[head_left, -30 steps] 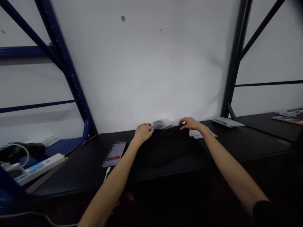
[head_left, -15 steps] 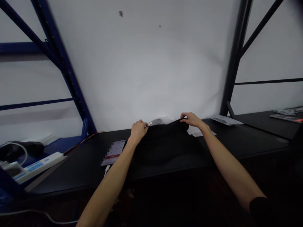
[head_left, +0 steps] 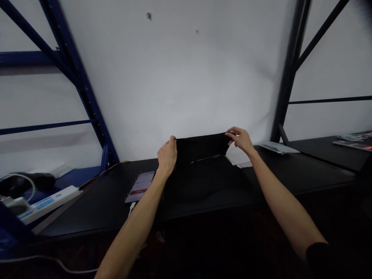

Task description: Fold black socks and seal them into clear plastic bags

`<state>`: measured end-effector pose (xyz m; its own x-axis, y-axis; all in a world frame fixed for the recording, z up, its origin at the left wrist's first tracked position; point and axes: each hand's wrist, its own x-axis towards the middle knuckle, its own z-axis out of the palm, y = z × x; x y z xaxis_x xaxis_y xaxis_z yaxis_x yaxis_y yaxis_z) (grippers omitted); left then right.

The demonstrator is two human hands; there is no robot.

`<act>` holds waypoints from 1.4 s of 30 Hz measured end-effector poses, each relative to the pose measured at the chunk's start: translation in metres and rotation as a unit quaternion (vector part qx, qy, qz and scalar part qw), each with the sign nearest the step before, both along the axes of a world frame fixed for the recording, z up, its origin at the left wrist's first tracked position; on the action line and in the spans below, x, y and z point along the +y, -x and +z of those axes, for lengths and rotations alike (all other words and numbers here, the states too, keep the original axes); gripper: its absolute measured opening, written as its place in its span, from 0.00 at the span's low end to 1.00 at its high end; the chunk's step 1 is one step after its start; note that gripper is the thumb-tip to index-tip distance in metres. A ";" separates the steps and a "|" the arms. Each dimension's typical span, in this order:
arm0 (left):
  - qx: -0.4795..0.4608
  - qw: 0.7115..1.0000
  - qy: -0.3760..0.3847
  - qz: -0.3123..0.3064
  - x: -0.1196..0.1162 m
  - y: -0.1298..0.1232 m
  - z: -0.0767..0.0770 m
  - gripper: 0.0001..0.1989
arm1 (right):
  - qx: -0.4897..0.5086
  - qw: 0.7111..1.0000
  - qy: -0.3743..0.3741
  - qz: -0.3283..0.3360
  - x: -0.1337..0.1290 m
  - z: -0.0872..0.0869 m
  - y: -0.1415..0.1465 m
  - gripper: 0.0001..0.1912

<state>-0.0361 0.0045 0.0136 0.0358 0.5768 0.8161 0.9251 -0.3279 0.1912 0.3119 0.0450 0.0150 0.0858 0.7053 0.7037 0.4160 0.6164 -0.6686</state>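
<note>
Black tabletop (head_left: 302, 170) | black cloth (head_left: 200, 148) being held taut by top corners | left hand (head_left: 167, 157), right hand (head_left: 241, 140) | fingers (head_left: 231, 133) pinched on it

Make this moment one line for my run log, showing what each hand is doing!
left hand: grips black cloth at upper left | right hand: pinches its upper right | nearby: phone, white paper, black table

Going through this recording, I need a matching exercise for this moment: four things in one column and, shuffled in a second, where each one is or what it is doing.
Things:
1. left hand
2. right hand
3. phone
4. power strip

Places and states:
A. on the blue shelf, far left
B. fingers pinching the black cloth's upper right corner
C. on the black table, left of the cloth
D. holding the cloth's upper left edge

Right pairs: 1-D, 2-B, 3-C, 4-A
</note>
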 end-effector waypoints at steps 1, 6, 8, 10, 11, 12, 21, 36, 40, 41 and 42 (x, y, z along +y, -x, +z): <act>-0.014 0.998 -0.036 -0.045 0.000 -0.001 0.002 0.13 | 0.034 0.999 -0.009 0.027 -0.002 0.003 0.002 0.18; -0.083 0.947 -0.219 -0.220 -0.008 -0.008 0.012 0.12 | 0.168 0.975 -0.133 0.059 -0.011 0.018 0.002 0.16; -0.108 0.933 -0.260 -0.222 -0.013 -0.009 0.016 0.12 | 0.194 0.966 -0.163 0.058 -0.016 0.023 0.000 0.16; -0.135 0.927 -0.281 -0.210 -0.017 -0.008 0.019 0.09 | 0.207 0.964 -0.155 0.061 -0.022 0.026 -0.001 0.16; -0.153 0.924 -0.286 -0.202 -0.019 -0.007 0.021 0.08 | 0.208 0.966 -0.140 0.065 -0.026 0.027 0.000 0.16; -0.173 0.922 -0.287 -0.194 -0.021 -0.006 0.023 0.08 | 0.208 0.968 -0.121 0.072 -0.029 0.028 0.001 0.16; -0.251 0.934 -0.210 -0.147 -0.023 -0.007 0.030 0.08 | 0.237 0.963 -0.006 0.125 -0.022 0.022 0.011 0.24; -0.042 0.990 0.002 -0.132 -0.043 -0.001 0.036 0.11 | 0.060 0.998 -0.019 0.027 -0.043 0.009 -0.003 0.20; 0.009 0.991 0.084 -0.107 -0.055 -0.005 0.037 0.14 | -0.112 0.988 0.094 0.041 -0.059 -0.001 -0.015 0.27; 0.014 0.991 0.086 -0.104 -0.056 -0.006 0.036 0.15 | -0.144 0.982 0.112 0.047 -0.059 -0.003 -0.018 0.29; 0.018 0.991 0.085 -0.099 -0.055 -0.008 0.035 0.16 | -0.169 0.976 0.126 0.049 -0.057 -0.005 -0.020 0.29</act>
<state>-0.0283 -0.0505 0.0489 0.1894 0.6844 0.7041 0.8525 -0.4704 0.2280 0.3318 -0.0119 0.0101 -0.1973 0.8531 0.4830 0.5862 0.4975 -0.6394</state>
